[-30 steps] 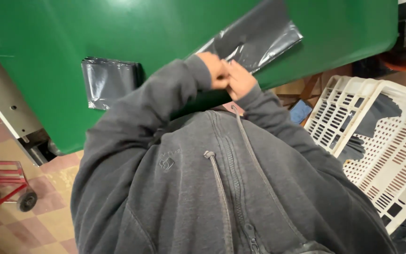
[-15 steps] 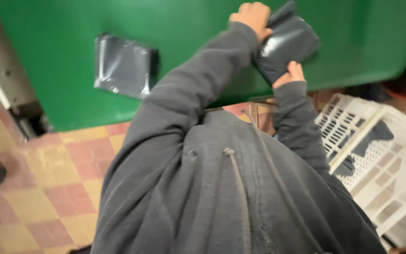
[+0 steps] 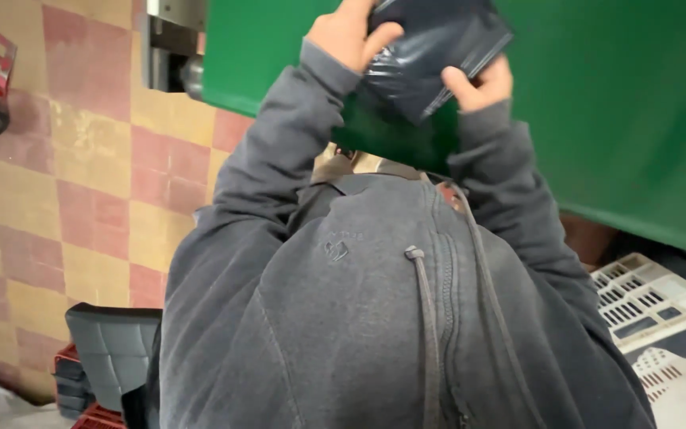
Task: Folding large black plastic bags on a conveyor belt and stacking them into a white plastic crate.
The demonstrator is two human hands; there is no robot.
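I saw both hands gripping a dark glossy plastic bag (image 3: pixel 430 56) above the green worktop (image 3: pixel 613 119). The left hand (image 3: pixel 347 36) clasped its left edge, thumb pressed over the front; the right hand (image 3: pixel 478 83) pinched its lower right corner. Below the right hand sat a white slotted crate (image 3: pixel 645 298); beneath the left, checkered floor (image 3: pixel 81 199).

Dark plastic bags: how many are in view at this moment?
1. The dark plastic bag is held over the green table between the left hand and right hand. Others may lie outside the frame.
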